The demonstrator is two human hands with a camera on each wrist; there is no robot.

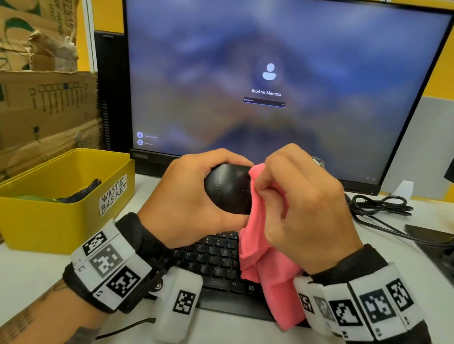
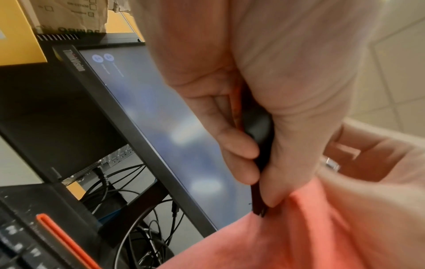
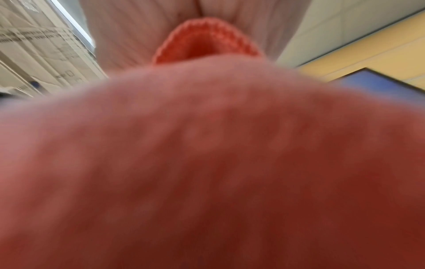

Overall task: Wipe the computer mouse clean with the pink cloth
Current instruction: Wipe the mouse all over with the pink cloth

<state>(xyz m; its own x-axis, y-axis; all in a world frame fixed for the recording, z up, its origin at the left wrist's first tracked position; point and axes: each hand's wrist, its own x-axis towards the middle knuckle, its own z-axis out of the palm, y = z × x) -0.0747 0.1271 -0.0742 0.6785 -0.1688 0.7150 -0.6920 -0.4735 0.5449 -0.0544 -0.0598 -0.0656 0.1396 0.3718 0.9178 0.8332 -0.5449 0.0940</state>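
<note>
A black computer mouse [image 1: 228, 189] is held up above the keyboard, in front of the monitor. My left hand [image 1: 198, 194] grips it from the left, fingers curled around its far side and thumb under it. My right hand [image 1: 299, 200] holds the pink cloth [image 1: 269, 264] bunched in its fingers and presses it against the mouse's right end; the rest of the cloth hangs down over the keyboard. In the left wrist view only a dark sliver of the mouse [image 2: 258, 131] shows between my fingers, with the cloth [image 2: 299, 236] below. The cloth [image 3: 207, 163] fills the right wrist view.
A black keyboard [image 1: 210, 257] lies on the white desk [image 1: 379, 268] under my hands. The monitor [image 1: 273, 78] stands close behind. A yellow waste basket [image 1: 54, 208] sits left, with cardboard boxes [image 1: 23, 109] behind it. Black cables [image 1: 382, 209] and a dark stand lie at the right.
</note>
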